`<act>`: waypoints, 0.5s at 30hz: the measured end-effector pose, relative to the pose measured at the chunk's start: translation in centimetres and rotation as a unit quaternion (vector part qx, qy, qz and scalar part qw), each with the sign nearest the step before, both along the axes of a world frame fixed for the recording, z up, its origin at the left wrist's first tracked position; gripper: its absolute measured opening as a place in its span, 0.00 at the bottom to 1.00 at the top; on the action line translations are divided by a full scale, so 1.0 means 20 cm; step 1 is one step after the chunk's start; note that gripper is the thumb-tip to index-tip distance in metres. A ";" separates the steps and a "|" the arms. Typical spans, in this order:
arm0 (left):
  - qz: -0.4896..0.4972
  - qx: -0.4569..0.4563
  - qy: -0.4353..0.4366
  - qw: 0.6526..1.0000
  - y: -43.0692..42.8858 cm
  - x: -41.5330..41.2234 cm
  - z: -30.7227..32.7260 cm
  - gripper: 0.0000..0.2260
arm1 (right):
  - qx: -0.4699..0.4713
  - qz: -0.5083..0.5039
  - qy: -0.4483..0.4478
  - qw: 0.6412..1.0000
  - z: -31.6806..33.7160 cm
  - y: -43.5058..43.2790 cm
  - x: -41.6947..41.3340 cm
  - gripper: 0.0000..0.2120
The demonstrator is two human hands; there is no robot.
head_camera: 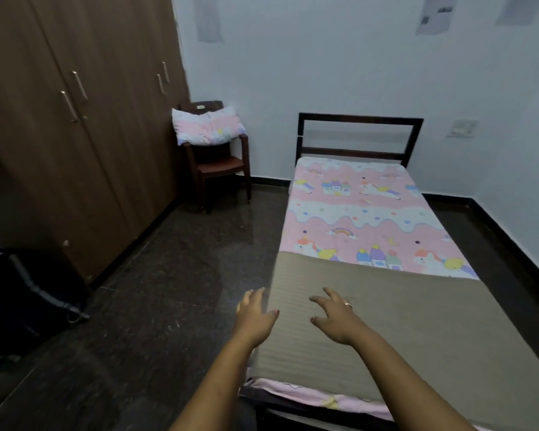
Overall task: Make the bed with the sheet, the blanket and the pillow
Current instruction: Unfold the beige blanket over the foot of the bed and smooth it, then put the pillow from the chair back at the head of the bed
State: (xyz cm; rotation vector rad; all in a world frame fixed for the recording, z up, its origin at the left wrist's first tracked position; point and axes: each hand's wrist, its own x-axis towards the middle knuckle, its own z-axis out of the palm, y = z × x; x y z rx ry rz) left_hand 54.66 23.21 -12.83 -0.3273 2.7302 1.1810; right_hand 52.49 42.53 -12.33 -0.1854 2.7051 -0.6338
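A pink sheet [358, 206] printed with unicorns and castles covers the mattress of the dark-framed bed [358, 122]. A folded beige ribbed blanket [402, 331] lies flat across the near half of the bed. My left hand [255, 312] hovers by the blanket's left edge, fingers relaxed, holding nothing. With fingers spread, my right hand [336, 318] is over the blanket's left part; I cannot tell if it touches. The matching pink pillow [207, 126] sits on the arms of a brown chair [221, 169] in the far corner.
A tall brown wardrobe [69, 126] lines the left wall. A dark backpack [16, 303] lies on the floor at the left. Dark stone floor [175, 275] runs between wardrobe and bed. The bed's right side stands near the right wall.
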 end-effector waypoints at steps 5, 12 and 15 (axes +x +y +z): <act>0.030 -0.002 0.020 0.999 -0.43 -0.19 0.01 0.28 | 0.036 0.004 0.040 0.999 0.03 -0.45 -0.27 0.28; 0.037 -0.043 0.006 0.998 -1.20 -0.59 -0.04 0.28 | 0.044 -0.003 0.069 0.997 -0.06 -1.30 -0.70 0.32; 0.033 -0.050 0.002 0.998 -1.41 -0.74 -0.03 0.28 | 0.034 -0.001 0.070 0.997 -0.06 -1.55 -0.83 0.33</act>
